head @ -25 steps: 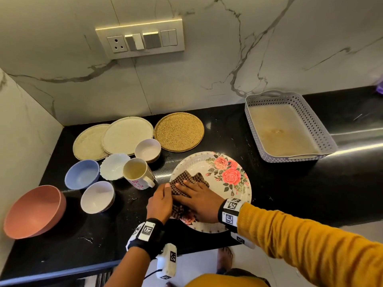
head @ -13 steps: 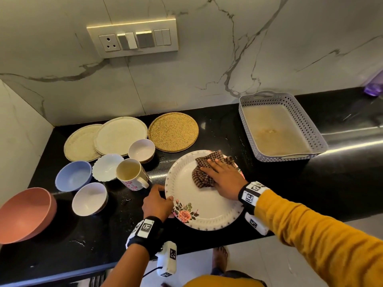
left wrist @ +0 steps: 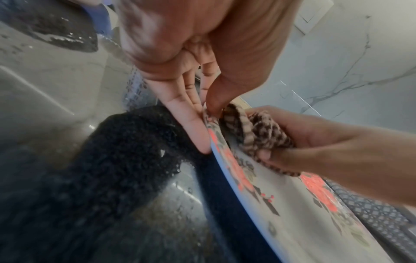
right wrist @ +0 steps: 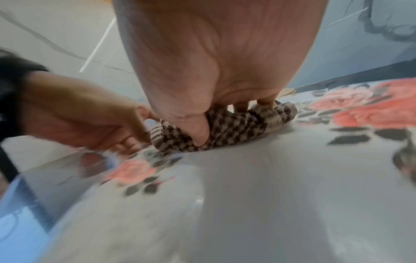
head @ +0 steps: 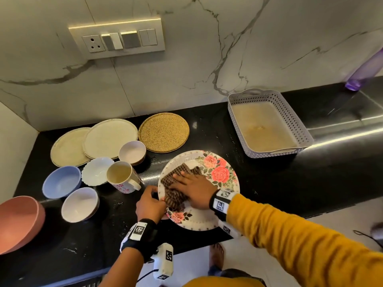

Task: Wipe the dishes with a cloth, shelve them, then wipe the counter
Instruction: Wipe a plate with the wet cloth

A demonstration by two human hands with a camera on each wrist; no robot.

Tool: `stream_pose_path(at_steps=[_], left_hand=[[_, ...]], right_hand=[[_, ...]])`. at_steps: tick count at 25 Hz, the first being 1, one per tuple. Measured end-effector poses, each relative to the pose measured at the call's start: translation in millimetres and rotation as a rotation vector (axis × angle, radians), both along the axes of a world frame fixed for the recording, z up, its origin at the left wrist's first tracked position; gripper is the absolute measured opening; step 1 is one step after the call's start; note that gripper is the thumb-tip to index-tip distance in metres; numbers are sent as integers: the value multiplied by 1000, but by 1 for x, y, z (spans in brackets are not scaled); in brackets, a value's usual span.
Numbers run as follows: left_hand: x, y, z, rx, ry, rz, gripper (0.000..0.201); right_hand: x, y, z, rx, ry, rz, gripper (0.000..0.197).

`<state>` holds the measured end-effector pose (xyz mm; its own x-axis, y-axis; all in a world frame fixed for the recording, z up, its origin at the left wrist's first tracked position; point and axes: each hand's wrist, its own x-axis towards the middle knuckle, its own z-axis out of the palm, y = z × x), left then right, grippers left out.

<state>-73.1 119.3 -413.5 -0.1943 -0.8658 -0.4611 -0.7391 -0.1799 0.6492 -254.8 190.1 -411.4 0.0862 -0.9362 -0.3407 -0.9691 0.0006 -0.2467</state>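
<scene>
A white floral plate (head: 207,221) lies on the black counter near its front edge. My left hand (head: 150,204) pinches its left rim, thumb on top and fingers underneath, as the left wrist view shows (left wrist: 206,124). My right hand (head: 192,187) presses a bunched brown checked cloth (head: 174,198) onto the left half of the plate, right beside the left thumb. In the right wrist view the thumb and bent fingers of that hand (right wrist: 220,122) dig into the cloth (right wrist: 234,128) on the plate (right wrist: 225,195). The left wrist view shows the cloth (left wrist: 254,133) against the plate (left wrist: 281,204).
Left of the plate stand a mug (head: 122,177), a blue bowl (head: 62,183), a white bowl (head: 79,204), a large pink bowl (head: 18,222) and a scalloped dish (head: 96,170). Several round plates (head: 109,137) lie behind. A grey perforated basket (head: 267,123) sits at the right, a purple bottle (head: 362,73) beyond.
My right hand has swept the cloth from the plate's far side back to its left half, close to the left hand. The left hand kept hold of the rim.
</scene>
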Motion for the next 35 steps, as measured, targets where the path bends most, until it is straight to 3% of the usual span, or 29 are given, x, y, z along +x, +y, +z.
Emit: stream_pose_path(at_steps=[4, 8, 13, 16, 19, 22, 25, 31, 35], left_hand=[[0, -4, -5, 39, -16, 12, 20], [-1, -7, -14, 37, -55, 20, 18], [-3, -2, -10, -14, -79, 19, 16], [-4, -1, -1, -8, -85, -18, 13], [-3, -2, 2, -27, -80, -38, 14], [-4, -1, 4, -34, -114, -61, 13], [-7, 4, 4, -60, -181, -152, 19], [-20, 1, 29, -180, -112, -88, 34], [-35, 2, 46, -199, -6, -42, 49]], right_hand=[[-45, -15, 9, 13, 96, -108, 77], [-77, 37, 13, 49, 93, -149, 81], [-30, 104, 14, 61, -46, 42, 75], [5, 75, 0, 30, -55, 126, 74], [10, 21, -1, -18, -20, 50, 76], [-17, -8, 0, -24, 64, -61, 78], [-55, 13, 2, -25, 89, -181, 79], [-52, 106, -4, -94, -156, -243, 74], [-8, 108, 6, -240, -362, -132, 66]])
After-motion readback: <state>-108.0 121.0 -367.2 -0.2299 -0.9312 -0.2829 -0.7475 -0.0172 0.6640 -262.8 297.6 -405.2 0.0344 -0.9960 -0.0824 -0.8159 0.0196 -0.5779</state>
